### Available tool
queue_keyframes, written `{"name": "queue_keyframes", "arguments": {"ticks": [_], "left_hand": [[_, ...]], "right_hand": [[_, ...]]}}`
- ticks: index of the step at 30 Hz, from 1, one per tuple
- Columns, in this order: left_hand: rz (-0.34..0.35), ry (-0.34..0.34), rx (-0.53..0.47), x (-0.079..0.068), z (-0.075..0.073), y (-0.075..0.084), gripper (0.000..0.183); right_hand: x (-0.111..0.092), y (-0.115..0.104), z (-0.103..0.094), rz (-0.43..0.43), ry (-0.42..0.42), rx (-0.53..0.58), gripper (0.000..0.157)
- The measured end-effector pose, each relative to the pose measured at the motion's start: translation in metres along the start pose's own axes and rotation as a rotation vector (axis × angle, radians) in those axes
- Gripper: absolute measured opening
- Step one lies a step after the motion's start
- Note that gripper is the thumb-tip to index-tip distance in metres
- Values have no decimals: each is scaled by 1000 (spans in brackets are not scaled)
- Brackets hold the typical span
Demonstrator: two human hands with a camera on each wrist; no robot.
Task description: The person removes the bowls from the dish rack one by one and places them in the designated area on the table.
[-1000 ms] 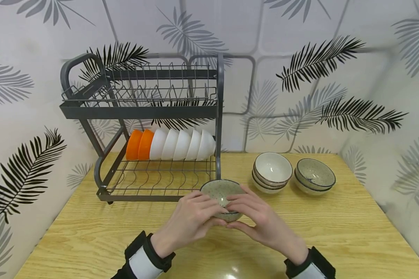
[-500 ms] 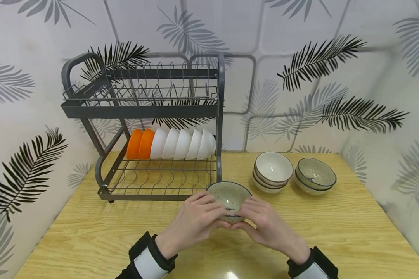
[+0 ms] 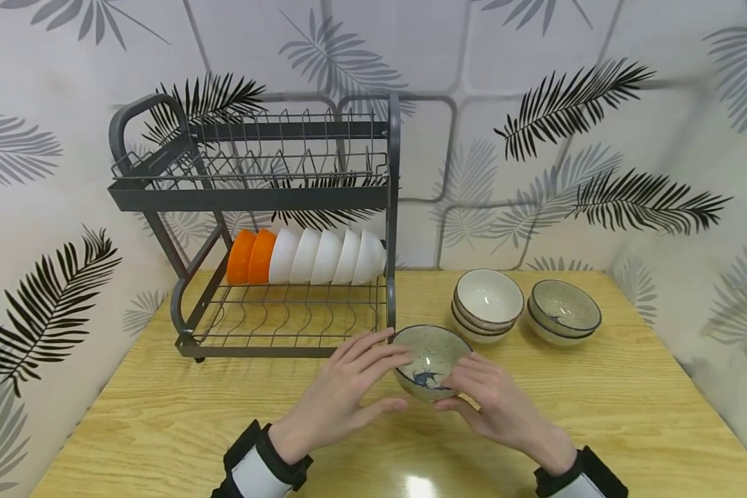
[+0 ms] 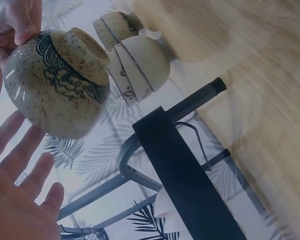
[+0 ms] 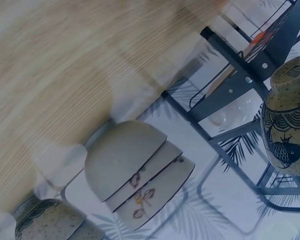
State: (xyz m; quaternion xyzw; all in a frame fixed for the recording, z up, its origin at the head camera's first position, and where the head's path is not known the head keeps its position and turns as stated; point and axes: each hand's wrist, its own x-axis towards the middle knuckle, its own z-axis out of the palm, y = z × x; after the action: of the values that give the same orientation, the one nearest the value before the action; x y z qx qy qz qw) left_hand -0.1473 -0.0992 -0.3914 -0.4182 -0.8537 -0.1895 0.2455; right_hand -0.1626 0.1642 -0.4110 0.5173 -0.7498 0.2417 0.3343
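Observation:
A speckled grey-green bowl (image 3: pixel 432 349) with a dark rim and a blue fish painted inside is held up over the table. My right hand (image 3: pixel 494 401) pinches its near right rim between thumb and fingers. Beside the bowl's left side, my left hand (image 3: pixel 348 391) has its fingers spread and thumb apart. In the left wrist view, those fingers stand off the bowl (image 4: pixel 65 85), whose outside carries a dark wave pattern. Only a bit of the right hand shows at the right wrist view's edge, below the bowl (image 5: pixel 290 120).
A dark two-tier dish rack (image 3: pixel 249 199) stands at the back left. Its lower tier holds two orange bowls (image 3: pixel 250 257) and several white bowls (image 3: pixel 326 257) on edge. On the wooden table (image 3: pixel 180 422), a white bowl stack (image 3: pixel 487 301) and a speckled bowl stack (image 3: pixel 563 311) stand at right.
The bowl has moved right and tips more toward me, showing its painted fish. My left hand has let go and spread its fingers; the right hand keeps its pinch.

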Motion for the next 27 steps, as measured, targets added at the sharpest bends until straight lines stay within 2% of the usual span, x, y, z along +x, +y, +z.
{"name": "queue_keyframes", "arguments": {"ticks": [11,20,27], "left_hand": [[-56,-70,-37,-11,-1,-4,58],[-86,-103,-56,-14,-1,-6,61],[-99,-120,-61,-16,0,-7,61]], "right_hand": [[-16,12,-20,-25,48,-45,30],[-25,21,-38,4,104,-98,35],[-33,27,-53,59,122,-133,38]]}}
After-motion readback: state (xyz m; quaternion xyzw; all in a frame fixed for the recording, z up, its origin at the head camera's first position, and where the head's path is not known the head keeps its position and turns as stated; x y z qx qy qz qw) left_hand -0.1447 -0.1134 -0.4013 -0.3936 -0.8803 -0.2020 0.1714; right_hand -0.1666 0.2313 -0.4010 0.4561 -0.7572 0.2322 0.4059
